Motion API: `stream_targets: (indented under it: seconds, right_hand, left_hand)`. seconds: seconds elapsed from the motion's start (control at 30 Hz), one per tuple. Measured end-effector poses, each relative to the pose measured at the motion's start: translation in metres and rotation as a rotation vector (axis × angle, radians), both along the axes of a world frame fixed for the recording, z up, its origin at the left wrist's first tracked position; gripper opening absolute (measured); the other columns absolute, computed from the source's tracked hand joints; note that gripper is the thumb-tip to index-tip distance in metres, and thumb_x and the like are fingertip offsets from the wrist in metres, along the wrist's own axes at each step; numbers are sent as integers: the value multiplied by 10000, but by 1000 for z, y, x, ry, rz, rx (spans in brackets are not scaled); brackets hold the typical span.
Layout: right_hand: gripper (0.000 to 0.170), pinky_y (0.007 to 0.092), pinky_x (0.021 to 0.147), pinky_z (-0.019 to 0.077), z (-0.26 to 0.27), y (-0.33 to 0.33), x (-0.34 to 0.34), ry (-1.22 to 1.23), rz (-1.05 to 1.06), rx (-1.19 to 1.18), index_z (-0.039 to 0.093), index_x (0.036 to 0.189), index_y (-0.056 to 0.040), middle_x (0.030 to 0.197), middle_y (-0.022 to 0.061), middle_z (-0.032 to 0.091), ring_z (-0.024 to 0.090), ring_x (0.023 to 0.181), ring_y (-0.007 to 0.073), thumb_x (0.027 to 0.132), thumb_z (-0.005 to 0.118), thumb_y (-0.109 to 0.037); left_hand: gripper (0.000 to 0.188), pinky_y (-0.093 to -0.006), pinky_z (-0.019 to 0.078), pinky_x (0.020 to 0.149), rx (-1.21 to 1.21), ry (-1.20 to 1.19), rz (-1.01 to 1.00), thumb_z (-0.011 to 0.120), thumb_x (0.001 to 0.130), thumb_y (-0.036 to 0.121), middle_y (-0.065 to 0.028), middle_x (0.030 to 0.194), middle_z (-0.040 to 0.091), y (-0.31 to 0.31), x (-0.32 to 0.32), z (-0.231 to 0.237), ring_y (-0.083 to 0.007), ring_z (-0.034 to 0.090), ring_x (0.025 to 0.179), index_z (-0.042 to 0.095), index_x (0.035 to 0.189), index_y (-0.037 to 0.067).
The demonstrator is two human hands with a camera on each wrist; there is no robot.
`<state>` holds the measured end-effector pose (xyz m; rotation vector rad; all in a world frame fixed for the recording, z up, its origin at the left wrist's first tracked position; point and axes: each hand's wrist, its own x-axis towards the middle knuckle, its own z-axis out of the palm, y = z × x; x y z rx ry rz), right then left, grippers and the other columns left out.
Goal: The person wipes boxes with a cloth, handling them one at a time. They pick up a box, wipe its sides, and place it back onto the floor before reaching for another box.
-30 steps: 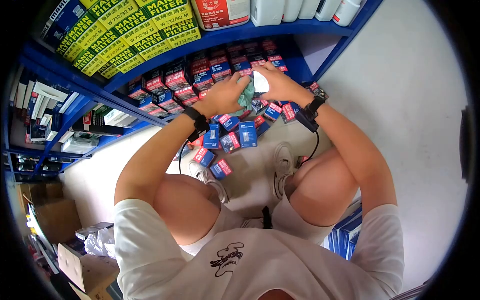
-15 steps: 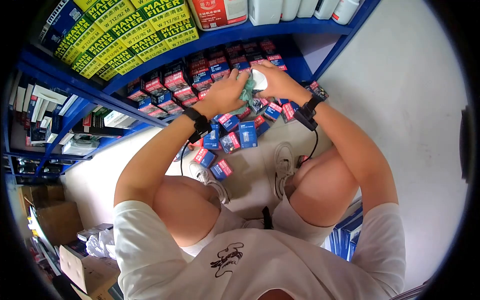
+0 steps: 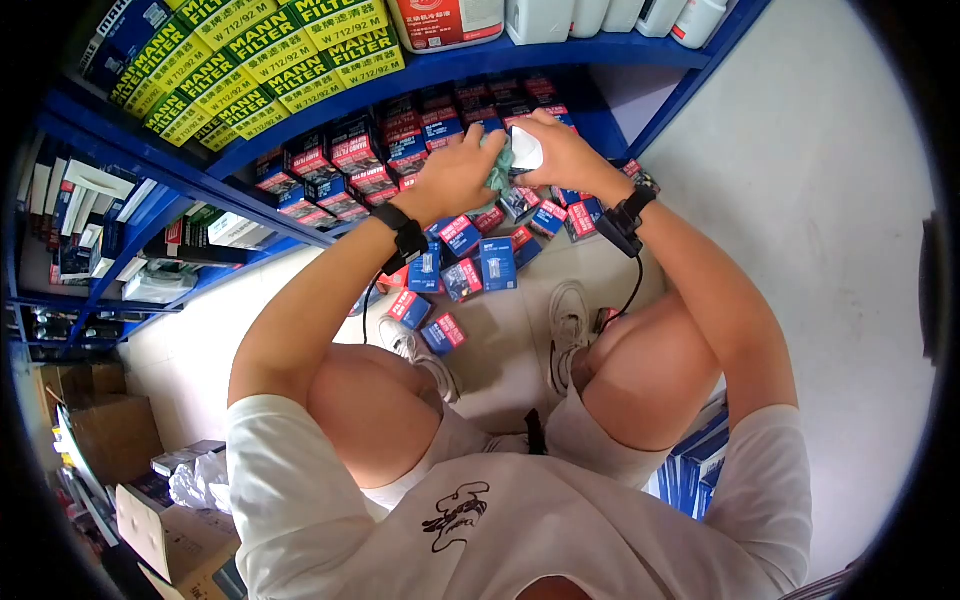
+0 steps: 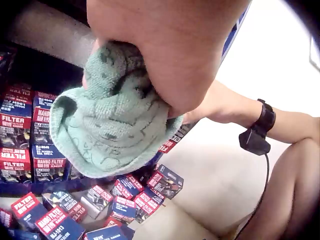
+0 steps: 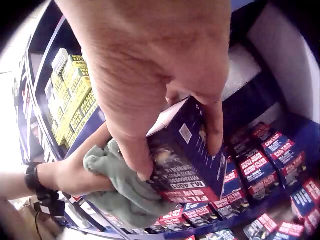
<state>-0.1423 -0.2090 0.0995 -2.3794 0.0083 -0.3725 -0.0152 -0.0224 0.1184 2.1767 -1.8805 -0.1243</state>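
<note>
My left hand [image 3: 455, 178] grips a crumpled green cloth [image 4: 115, 125], which hangs in folds below the fingers. In my right hand [image 3: 568, 158] is a blue and red filter box [image 5: 192, 150], held with the thumb on one face and fingers on another. Its white end face turns upward in the head view. The cloth lies right against the box's side in the right wrist view. Both hands are raised in front of the low shelf, over a loose pile of similar filter boxes [image 3: 497, 265] on the floor.
Rows of red and blue filter boxes [image 3: 355, 155] fill the low blue shelf. Above stand yellow-green filter boxes [image 3: 245, 60] and white bottles [image 3: 540, 20]. The person's shoes [image 3: 567, 330] flank the floor pile. An open carton [image 3: 175, 535] sits at lower left.
Both hands stay together near the shelf. The filter box has turned slightly in the right hand, and the left hand with the cloth has shifted a little against it.
</note>
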Motion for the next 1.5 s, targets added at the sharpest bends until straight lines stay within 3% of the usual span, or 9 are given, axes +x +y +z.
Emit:
stream_targets:
  seconds: [0.2, 0.37, 0.47, 0.9, 0.97, 1.03, 1.3, 1.43, 1.5]
  right_hand:
    - [780, 369, 917, 494, 27, 19, 3, 53, 71, -56, 548, 1335, 12, 1171, 151, 548, 583, 1077, 327, 663, 871, -216]
    - [796, 367, 927, 491, 19, 14, 5, 74, 63, -38, 548, 1334, 23, 1172, 156, 556, 585, 1090, 326, 650, 878, -215]
    - [800, 365, 943, 486, -4, 2, 8, 51, 21, -101, 546, 1337, 23, 1184, 154, 552, 581, 1096, 326, 648, 881, -210]
    - [755, 375, 945, 470, 32, 7, -1, 47, 89, -23, 563, 1319, 8, 1196, 154, 574, 556, 1114, 326, 672, 870, -231]
    - [733, 385, 955, 460, 36, 4, -1, 26, 39, -385, 581, 1296, -3, 1159, 154, 618, 542, 1113, 330, 673, 865, -263]
    - [704, 393, 967, 453, 31, 2, 0, 15, 27, -372, 606, 1252, -2, 1137, 168, 640, 531, 1106, 334, 670, 865, -302]
    - [848, 410, 1015, 457, 23, -9, -1, 299, -50, -57, 420, 1355, 19, 1261, 204, 569, 528, 1240, 372, 669, 864, -207]
    - [810, 404, 1049, 448, 7, -5, -1, 178, 46, -87, 437, 1361, 7, 1321, 224, 525, 524, 1248, 367, 695, 849, -203]
    - [912, 409, 1060, 444, -6, -5, 2, 120, 80, -213, 370, 1497, -116, 1368, 200, 510, 519, 1270, 364, 712, 831, -171]
  left_hand:
    - [739, -514, 582, 815, 171, -59, 191, 814, 723, 212, -254, 1216, 519, -1, 10, -14, -473, 606, 1089, 408, 1322, 64]
    - [783, -514, 582, 812, 116, -72, 118, 811, 721, 206, -252, 1210, 519, 1, 12, -23, -472, 609, 1081, 400, 1373, 66]
    - [732, -504, 571, 804, 38, -47, 55, 813, 697, 189, -242, 1166, 525, -2, 5, -5, -456, 616, 1037, 420, 1301, 58]
    - [763, -519, 562, 838, 154, -69, 148, 815, 696, 218, -239, 1218, 527, 1, 12, -13, -448, 600, 1082, 399, 1316, 60]
    - [808, -524, 567, 838, 185, -105, 129, 823, 699, 249, -241, 1239, 525, 4, 16, -12, -453, 600, 1098, 391, 1361, 80]
    - [814, -526, 567, 839, 209, -93, 160, 824, 700, 258, -241, 1243, 525, 5, 22, -14, -456, 600, 1101, 390, 1369, 94]
    - [770, -542, 562, 840, 203, -76, 180, 809, 714, 258, -244, 1237, 532, 12, 23, -15, -460, 605, 1110, 401, 1351, 115]
    - [747, -540, 551, 862, 137, -35, 129, 803, 720, 249, -245, 1246, 527, 5, 13, -7, -458, 596, 1119, 402, 1333, 102]
    - [726, -547, 539, 889, 86, -35, 67, 794, 732, 236, -230, 1237, 530, 0, 8, -2, -456, 591, 1128, 402, 1329, 106]
